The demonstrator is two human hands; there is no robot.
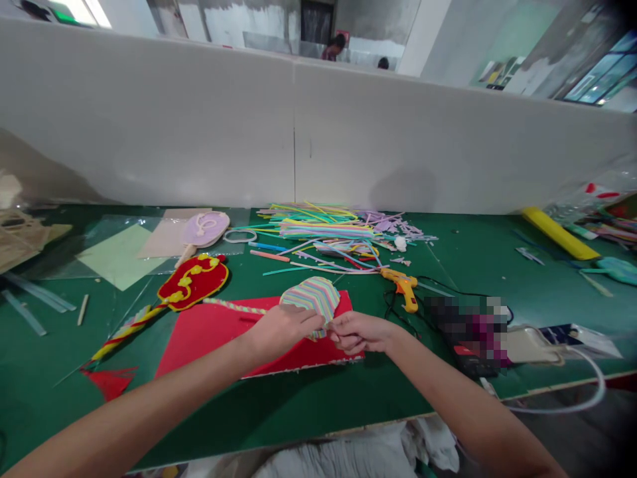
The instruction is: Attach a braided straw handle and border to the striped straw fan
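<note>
A round, pastel-striped fan (318, 297) lies above a red sheet (199, 338), its lower edge covered by my fingers. My left hand (286, 328) is closed over that lower edge. Close beside it, my right hand (355, 332) pinches at the fan's lower right edge; whatever sits between those fingertips is too small to make out. A twisted striped stick (233, 306) runs leftward from behind my left hand; its join to the fan is hidden. To the left rests a red fan (194, 282) with yellow trim, a wrapped handle and a red tassel (110, 382).
Pastel chenille stems (323, 229) and purple scraps lie at the back. A yellow glue gun (402, 287) with a black cord is right of my hands. A lilac fan (206, 228) rests at back left. A white partition (199, 126) bounds the green table (398, 392).
</note>
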